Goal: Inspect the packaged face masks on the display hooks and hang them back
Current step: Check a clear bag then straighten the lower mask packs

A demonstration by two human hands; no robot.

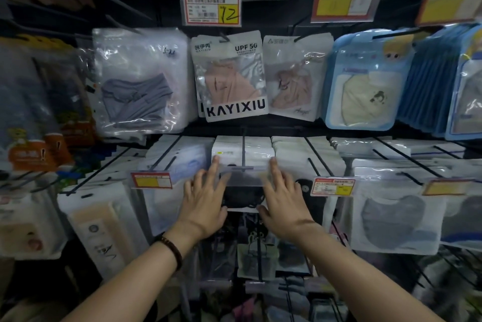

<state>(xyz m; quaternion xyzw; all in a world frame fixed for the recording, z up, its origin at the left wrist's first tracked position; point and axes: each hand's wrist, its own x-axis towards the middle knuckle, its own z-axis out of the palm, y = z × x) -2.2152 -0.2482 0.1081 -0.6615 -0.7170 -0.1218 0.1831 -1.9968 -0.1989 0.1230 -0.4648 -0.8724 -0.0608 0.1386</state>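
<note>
The left hand [206, 200] touched the black-mask pack [242, 195] at nine o'clock, the right hand [284, 203] at three o'clock, both with fingers straight and spread.

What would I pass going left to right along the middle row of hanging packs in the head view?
Clear pack with a grey-blue mask → KAYIXIU pack with a pink mask → white-topped pack with a dusty-pink mask → blue-bordered pack with a cream mask → stack of blue packs.
</note>
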